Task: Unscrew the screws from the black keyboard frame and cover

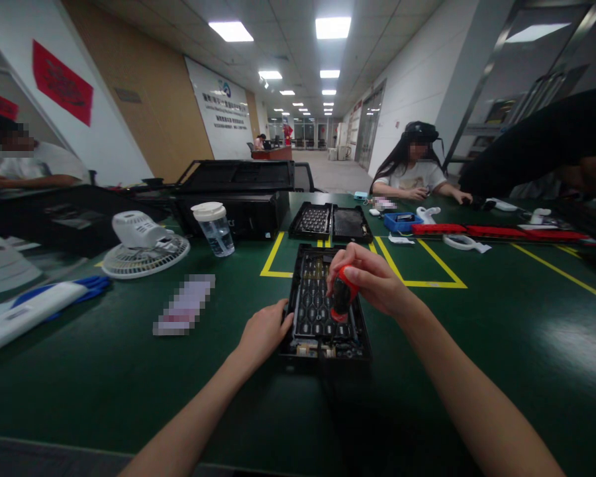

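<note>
A black tray-like case (304, 298) with rows of dark cells lies on the green table (179, 384) in front of me. My left hand (265, 328) rests against its left edge, fingers together at the rim. Above the case, my right hand (370, 275) is wrapped round a red and black tool handle (344, 295), held tilted over the cells. The tool's lower end is hard to make out against the dark case. Behind it are two more black pieces, one with cells (312, 220) and one flat (351, 224).
On the left are a white fan (144, 245), a lidded cup (216, 228) and a blurred flat item (186, 305). A blue box (400, 221) and red strips (496, 232) lie at the back right. A person (412, 169) sits across the table.
</note>
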The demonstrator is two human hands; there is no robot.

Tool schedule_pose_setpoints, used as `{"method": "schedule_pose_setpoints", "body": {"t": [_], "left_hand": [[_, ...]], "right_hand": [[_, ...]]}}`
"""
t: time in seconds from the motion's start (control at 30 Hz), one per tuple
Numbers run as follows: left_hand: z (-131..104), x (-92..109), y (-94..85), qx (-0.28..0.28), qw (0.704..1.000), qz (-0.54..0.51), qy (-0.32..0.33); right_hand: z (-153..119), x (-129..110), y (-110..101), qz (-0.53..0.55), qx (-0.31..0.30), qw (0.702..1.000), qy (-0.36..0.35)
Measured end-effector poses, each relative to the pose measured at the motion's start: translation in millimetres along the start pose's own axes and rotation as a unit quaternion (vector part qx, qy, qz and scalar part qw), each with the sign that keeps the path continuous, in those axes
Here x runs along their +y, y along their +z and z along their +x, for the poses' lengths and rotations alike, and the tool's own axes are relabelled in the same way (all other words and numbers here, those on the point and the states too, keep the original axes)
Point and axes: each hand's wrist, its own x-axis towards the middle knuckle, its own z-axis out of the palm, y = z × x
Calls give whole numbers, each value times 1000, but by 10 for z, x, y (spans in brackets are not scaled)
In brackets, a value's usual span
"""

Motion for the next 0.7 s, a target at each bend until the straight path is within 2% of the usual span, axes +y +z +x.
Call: {"method": "schedule_pose_setpoints", "body": {"t": [0.3, 0.7], "left_hand": [[11, -22, 38, 11, 1000, 4, 15], [12, -43, 58, 10, 1000, 10, 18]], "right_hand": [[-3, -53, 24, -70, 16, 997, -22], [-20, -153, 100, -161, 49, 986, -18]]}}
